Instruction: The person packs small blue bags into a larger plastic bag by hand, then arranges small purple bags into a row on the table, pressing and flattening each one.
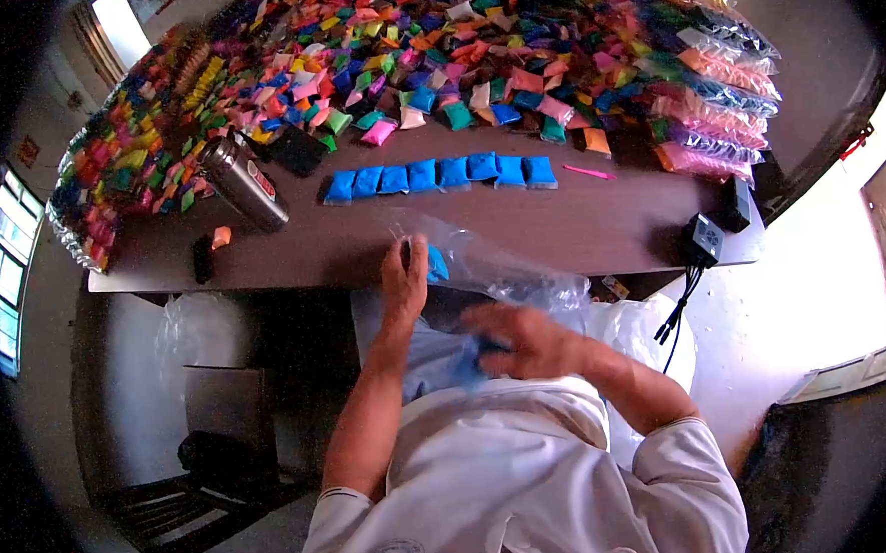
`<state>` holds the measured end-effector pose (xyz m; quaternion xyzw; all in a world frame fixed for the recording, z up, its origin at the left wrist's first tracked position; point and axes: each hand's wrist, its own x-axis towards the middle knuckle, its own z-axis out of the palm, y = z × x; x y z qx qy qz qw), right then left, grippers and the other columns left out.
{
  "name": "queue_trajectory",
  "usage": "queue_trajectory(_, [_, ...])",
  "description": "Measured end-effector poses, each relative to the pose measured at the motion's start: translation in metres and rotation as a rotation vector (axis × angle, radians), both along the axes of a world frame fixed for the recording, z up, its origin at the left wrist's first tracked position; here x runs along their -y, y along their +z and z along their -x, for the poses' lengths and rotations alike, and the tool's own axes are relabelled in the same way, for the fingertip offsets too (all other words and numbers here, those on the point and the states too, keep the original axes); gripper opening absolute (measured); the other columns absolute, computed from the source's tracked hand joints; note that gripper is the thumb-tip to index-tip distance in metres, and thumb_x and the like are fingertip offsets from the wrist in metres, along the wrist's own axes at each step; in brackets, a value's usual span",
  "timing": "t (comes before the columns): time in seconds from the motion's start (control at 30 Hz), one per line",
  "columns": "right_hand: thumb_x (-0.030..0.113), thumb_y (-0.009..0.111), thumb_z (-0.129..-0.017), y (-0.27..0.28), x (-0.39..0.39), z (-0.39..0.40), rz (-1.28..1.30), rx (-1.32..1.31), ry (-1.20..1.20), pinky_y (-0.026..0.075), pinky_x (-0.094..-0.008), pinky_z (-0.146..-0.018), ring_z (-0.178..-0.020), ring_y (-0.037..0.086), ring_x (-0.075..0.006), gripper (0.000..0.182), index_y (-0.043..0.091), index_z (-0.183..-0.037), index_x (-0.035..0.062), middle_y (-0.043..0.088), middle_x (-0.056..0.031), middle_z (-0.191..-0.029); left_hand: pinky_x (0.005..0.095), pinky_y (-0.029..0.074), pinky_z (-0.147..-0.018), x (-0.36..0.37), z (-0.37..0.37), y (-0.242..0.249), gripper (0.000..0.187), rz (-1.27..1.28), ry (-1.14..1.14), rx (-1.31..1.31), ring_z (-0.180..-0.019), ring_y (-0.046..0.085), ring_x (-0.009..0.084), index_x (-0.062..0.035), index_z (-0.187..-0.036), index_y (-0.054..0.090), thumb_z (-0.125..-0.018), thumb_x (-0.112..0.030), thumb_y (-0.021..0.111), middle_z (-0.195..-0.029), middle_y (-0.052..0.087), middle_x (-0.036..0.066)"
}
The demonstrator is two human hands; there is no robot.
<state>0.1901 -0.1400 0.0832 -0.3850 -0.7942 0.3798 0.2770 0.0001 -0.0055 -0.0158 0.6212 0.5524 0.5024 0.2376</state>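
At the table's front edge my left hand (pixel 405 278) is closed on the rim of a clear plastic bag (pixel 492 259), which spreads out to the right. A small blue packet (pixel 436 265) shows right beside its fingers, apparently inside the bag. My right hand (pixel 527 340), smeared by motion, is over my lap below the bag. Under its curled fingers is a blurred blue packet (pixel 467 365). Farther back on the table lies a row of several blue packets (pixel 422 175), side by side.
A big heap of colourful packets (pixel 431 52) covers the back of the table (pixel 321 248). Filled clear bags (pixel 715 112) are stacked at right. A steel flask (pixel 243 185), an orange packet (pixel 222 237), a pink strip (pixel 589 172) and a black cabled box (pixel 703 240) also lie there.
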Motion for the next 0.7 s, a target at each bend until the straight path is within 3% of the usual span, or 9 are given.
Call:
queue_trajectory(0.1, [0.025, 0.060, -0.085, 0.010, -0.025, -0.024, 0.277, -0.348, -0.319, 0.045, -0.0383, -0.086, -0.092, 0.059, -0.0239, 0.046, 0.053, -0.119, -0.0065, 0.062, -0.0177, -0.110, 0.0418, 0.045, -0.073, -0.018, 0.002, -0.005, 0.041, 0.002, -0.176, 0.125, -0.081, 0.061, 0.0316, 0.0009, -0.099, 0.060, -0.095, -0.038, 0.051, -0.086, 0.063, 0.017])
queue_trajectory(0.13, [0.025, 0.060, -0.085, 0.012, -0.032, -0.030, 0.282, -0.341, -0.318, 0.045, -0.0383, -0.086, -0.092, 0.059, -0.0239, 0.046, 0.053, -0.119, -0.0065, 0.062, -0.0177, -0.110, 0.0413, 0.045, -0.072, -0.011, 0.001, 0.003, 0.040, 0.039, -0.210, 0.100, -0.079, 0.060, 0.0316, 0.0009, -0.097, 0.060, -0.095, -0.039, 0.051, -0.082, 0.062, 0.017])
queue_trajectory(0.2, [0.026, 0.059, -0.084, 0.015, -0.048, -0.037, 0.109, -0.105, -0.564, 0.046, -0.0361, -0.081, -0.087, 0.059, -0.0250, 0.047, 0.054, -0.117, -0.0059, 0.063, -0.0160, -0.103, 0.0408, 0.044, -0.070, -0.007, 0.000, 0.006, 0.040, 0.076, -0.243, 0.075, -0.076, 0.060, 0.0315, 0.0008, -0.095, 0.059, -0.096, -0.039, 0.050, -0.079, 0.061, 0.016])
queue_trajectory(0.23, [0.026, 0.059, -0.084, 0.008, -0.056, -0.037, 0.112, -0.104, -0.563, 0.046, -0.0361, -0.081, -0.087, 0.059, -0.0250, 0.047, 0.054, -0.117, -0.0059, 0.063, -0.0160, -0.103, 0.0412, 0.044, -0.069, -0.010, -0.001, 0.002, 0.041, -0.010, -0.232, 0.070, -0.076, 0.060, 0.0318, 0.0003, -0.094, 0.059, -0.096, -0.039, 0.050, -0.078, 0.061, 0.016])
queue_trajectory(0.3, [0.024, 0.064, -0.078, -0.009, -0.072, -0.030, -0.480, 0.007, -0.677, 0.049, -0.0459, -0.070, -0.079, 0.063, -0.0372, 0.034, 0.061, -0.101, -0.0006, 0.063, -0.0199, -0.091, 0.0416, 0.043, -0.069, -0.009, -0.002, 0.005, 0.041, -0.100, -0.220, 0.066, -0.075, 0.060, 0.0321, -0.0002, -0.092, 0.059, -0.096, -0.040, 0.049, -0.077, 0.061, 0.016])
queue_trajectory(0.33, [0.024, 0.064, -0.078, -0.010, -0.077, -0.027, -0.486, 0.007, -0.673, 0.049, -0.0459, -0.070, -0.079, 0.063, -0.0372, 0.034, 0.061, -0.101, -0.0006, 0.063, -0.0199, -0.091, 0.0420, 0.044, -0.070, -0.007, -0.001, 0.011, 0.042, -0.033, -0.203, 0.040, -0.077, 0.060, 0.0325, 0.0002, -0.094, 0.059, -0.096, -0.040, 0.049, -0.079, 0.061, 0.017])
queue_trajectory(0.4, [0.025, 0.060, -0.079, -0.011, -0.083, -0.018, -0.249, 0.294, -0.658, 0.047, -0.0460, -0.074, -0.087, 0.060, -0.0409, 0.032, 0.058, -0.096, -0.0019, 0.062, -0.0227, -0.095, 0.0424, 0.044, -0.071, -0.002, -0.002, 0.019, 0.043, 0.034, -0.188, 0.004, -0.079, 0.060, 0.0328, 0.0006, -0.096, 0.060, -0.097, -0.041, 0.048, -0.082, 0.062, 0.017])
queue_trajectory(0.43, [0.032, 0.066, -0.076, -0.016, -0.085, -0.011, -0.246, 0.325, -0.672, 0.050, -0.0496, -0.072, -0.085, 0.062, -0.0417, 0.034, 0.060, -0.090, 0.0014, 0.063, -0.0240, -0.096, 0.0429, 0.044, -0.073, 0.001, -0.005, 0.021, 0.045, 0.007, -0.127, 0.006, -0.082, 0.061, 0.0339, 0.0014, -0.099, 0.060, -0.096, -0.042, 0.048, -0.086, 0.062, 0.019])
queue_trajectory(0.7, [0.037, 0.068, -0.075, -0.032, -0.103, 0.017, -0.091, 0.298, -0.548, 0.050, -0.0491, -0.077, -0.090, 0.062, -0.0416, 0.044, 0.058, -0.099, 0.0020, 0.063, -0.0248, -0.100, 0.0438, 0.044, -0.079, -0.008, -0.001, 0.006, 0.052, 0.041, -0.140, 0.036, -0.092, 0.060, 0.0380, 0.0033, -0.105, 0.059, -0.095, -0.046, 0.048, -0.098, 0.062, 0.025])
